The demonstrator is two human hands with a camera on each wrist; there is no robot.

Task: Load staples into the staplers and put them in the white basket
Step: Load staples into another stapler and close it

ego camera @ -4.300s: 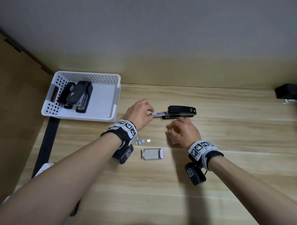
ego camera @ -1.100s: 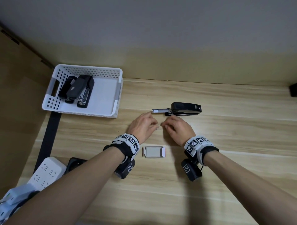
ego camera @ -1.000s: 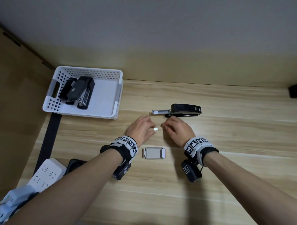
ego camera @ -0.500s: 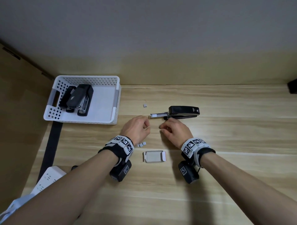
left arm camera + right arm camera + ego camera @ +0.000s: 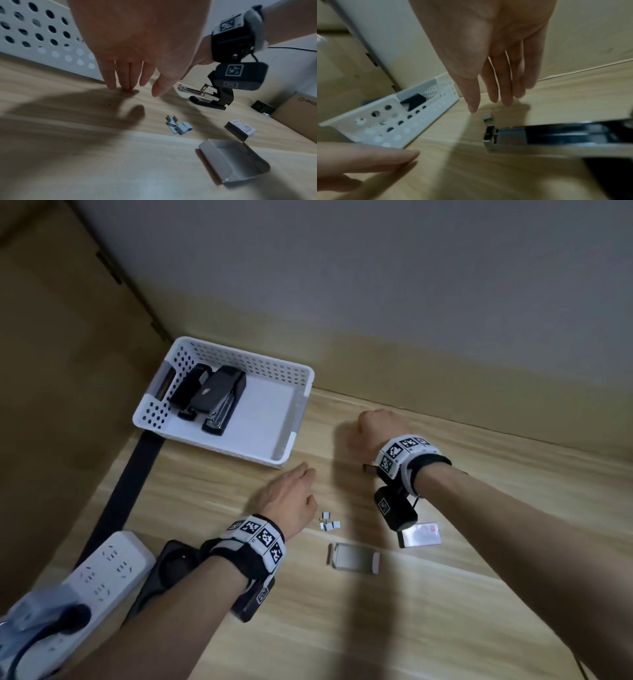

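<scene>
The left hand (image 5: 291, 501) is hovering palm-down over the bench (image 5: 394, 628), its fingers (image 5: 126, 75) straight, close together and holding nothing, their tips near the wood just in front of the white basket (image 5: 294, 419). The right hand (image 5: 375, 428) is reaching further back with fingers extended and empty; in the right wrist view a single small staple piece (image 5: 488, 116) is lying just below its fingertips. The open stapler (image 5: 205, 96), its magazine tray slid out, is lying on the bench under the right wrist (mostly hidden in the head view). A cluster of staples (image 5: 329, 521) is sitting just right of the left wrist, with the staple box (image 5: 354, 558) near it. Two staplers (image 5: 212, 398) are lying in the basket.
</scene>
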